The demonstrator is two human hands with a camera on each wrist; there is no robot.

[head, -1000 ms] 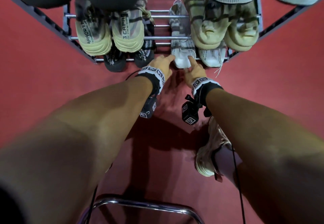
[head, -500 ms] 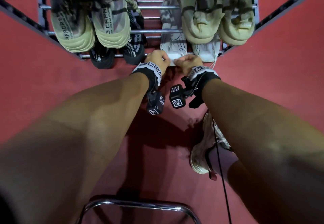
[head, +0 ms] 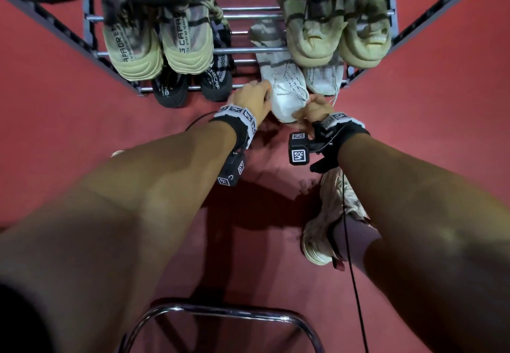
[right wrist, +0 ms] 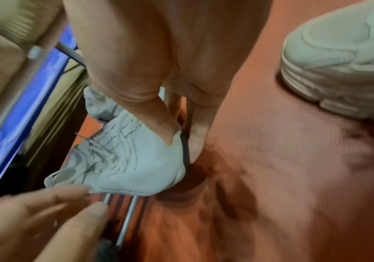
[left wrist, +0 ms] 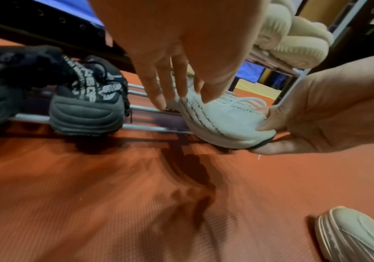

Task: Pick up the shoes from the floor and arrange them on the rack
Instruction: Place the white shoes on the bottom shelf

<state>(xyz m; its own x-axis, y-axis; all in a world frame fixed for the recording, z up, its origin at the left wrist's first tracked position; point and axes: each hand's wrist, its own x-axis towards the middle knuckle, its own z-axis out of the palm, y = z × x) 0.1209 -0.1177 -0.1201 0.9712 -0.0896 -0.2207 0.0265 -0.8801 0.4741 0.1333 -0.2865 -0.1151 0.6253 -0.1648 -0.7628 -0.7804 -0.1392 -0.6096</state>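
Bottom centre of the head view, past the forearms: right hand (head: 314,109) pinching the toe of the white shoe (head: 287,95), left hand (head: 252,98) resting straight-fingered against its side. Shoe is sitting half on the rack (head: 190,87) bottom rails. Next, likely: sliding it back beside its mate (head: 325,82).

Shiny metal rack bars (head: 242,50), matt knit white shoe (head: 287,95).

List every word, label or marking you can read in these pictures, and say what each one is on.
"APADRE", cut off: strip on the left beige shoe.
"CAPAR", cut off: strip on the beige shoe beside it; the smaller line is unreadable.
"NECAF", cut off: black shoe below.
White shoe: print too small.
Wrist cameras: square code tags only.
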